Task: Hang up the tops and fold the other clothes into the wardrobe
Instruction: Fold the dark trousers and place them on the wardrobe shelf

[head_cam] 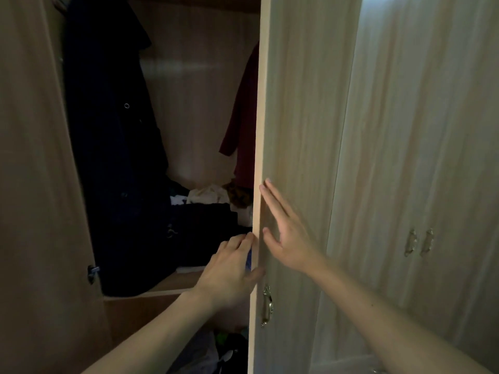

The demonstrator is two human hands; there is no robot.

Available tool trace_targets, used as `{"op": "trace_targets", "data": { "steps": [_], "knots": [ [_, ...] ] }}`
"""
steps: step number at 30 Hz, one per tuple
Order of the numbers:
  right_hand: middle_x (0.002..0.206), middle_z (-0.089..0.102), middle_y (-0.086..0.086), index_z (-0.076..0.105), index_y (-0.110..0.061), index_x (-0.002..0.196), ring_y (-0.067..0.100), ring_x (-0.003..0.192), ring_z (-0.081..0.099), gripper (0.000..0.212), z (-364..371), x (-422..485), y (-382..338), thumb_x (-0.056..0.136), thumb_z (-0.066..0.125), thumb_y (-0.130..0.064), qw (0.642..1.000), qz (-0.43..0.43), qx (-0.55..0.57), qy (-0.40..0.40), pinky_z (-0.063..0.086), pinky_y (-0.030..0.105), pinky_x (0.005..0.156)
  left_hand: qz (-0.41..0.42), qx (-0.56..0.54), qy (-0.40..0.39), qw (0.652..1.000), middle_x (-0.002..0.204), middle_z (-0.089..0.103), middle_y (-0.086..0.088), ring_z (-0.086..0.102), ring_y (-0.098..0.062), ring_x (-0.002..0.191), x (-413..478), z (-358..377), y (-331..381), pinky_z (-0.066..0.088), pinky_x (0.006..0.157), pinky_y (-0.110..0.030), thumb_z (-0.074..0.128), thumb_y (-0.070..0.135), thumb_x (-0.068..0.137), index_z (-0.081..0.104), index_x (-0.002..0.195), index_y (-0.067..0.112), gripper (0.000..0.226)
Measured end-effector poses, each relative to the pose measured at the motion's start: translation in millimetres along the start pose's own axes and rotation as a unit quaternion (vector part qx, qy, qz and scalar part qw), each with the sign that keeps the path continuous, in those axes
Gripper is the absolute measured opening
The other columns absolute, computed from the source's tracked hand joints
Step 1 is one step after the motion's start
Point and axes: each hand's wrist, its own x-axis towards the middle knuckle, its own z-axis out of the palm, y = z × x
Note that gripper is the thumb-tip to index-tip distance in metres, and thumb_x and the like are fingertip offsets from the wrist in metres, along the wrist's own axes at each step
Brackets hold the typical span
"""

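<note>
Item: wardrobe door point(302, 125), a stiff panel that likely swings lightly. The left hand point(229, 268) pinches its free edge, thumb in front. The right hand point(286, 236) lies flat on its face, fingers straight, holding nothing. Beyond the left fingertips: heaped clothes point(208, 203), probably soft and limp, best gathered by a fold. Above the right fingers, behind the edge: a hanging maroon top point(244, 125).

Pale wood grain, dark clothes
The wardrobe door point(297, 103) is light beige with streaky grain; a hanging coat point(113, 130) is navy-black, another garment point(244, 125) maroon, and the heap point(209, 197) below mixes black, cream and brown.
</note>
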Motion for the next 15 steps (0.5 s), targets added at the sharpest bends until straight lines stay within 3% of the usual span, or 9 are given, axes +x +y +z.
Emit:
{"op": "trace_targets", "data": {
  "steps": [6,11,15],
  "knots": [
    [0.164,-0.003,-0.019,0.006,-0.029,0.158,0.008,0.152,-0.001,0.086,34,26,21,0.091,0.059,-0.017,0.999,-0.035,0.028,0.021,0.005,0.029,0.120,-0.025,0.057,0.011,0.998,0.157,0.028,0.004,0.033,-0.019,0.137,21,-9,-20,0.035,0.114,-0.041,0.050,0.050,0.096,0.030,0.153,0.023,0.067],
    [0.166,-0.007,-0.010,0.010,-0.030,0.158,0.012,0.153,-0.005,0.080,64,41,28,0.095,0.060,-0.021,0.998,-0.037,0.025,0.037,0.013,0.041,0.124,-0.053,0.062,0.031,0.996,0.161,0.023,0.004,0.027,-0.019,0.144,35,-3,-44,0.031,0.117,-0.040,0.040,0.052,0.101,0.023,0.156,0.024,0.064],
    [0.166,-0.014,-0.003,0.014,-0.042,0.155,0.017,0.153,-0.008,0.075,80,54,34,0.097,0.059,-0.031,0.998,-0.011,0.012,0.059,0.008,0.042,0.121,-0.071,0.057,0.028,0.995,0.164,0.015,0.004,0.019,-0.021,0.149,43,-1,-69,0.027,0.120,-0.043,0.026,0.065,0.099,0.016,0.157,0.032,0.067]
  ]
}}
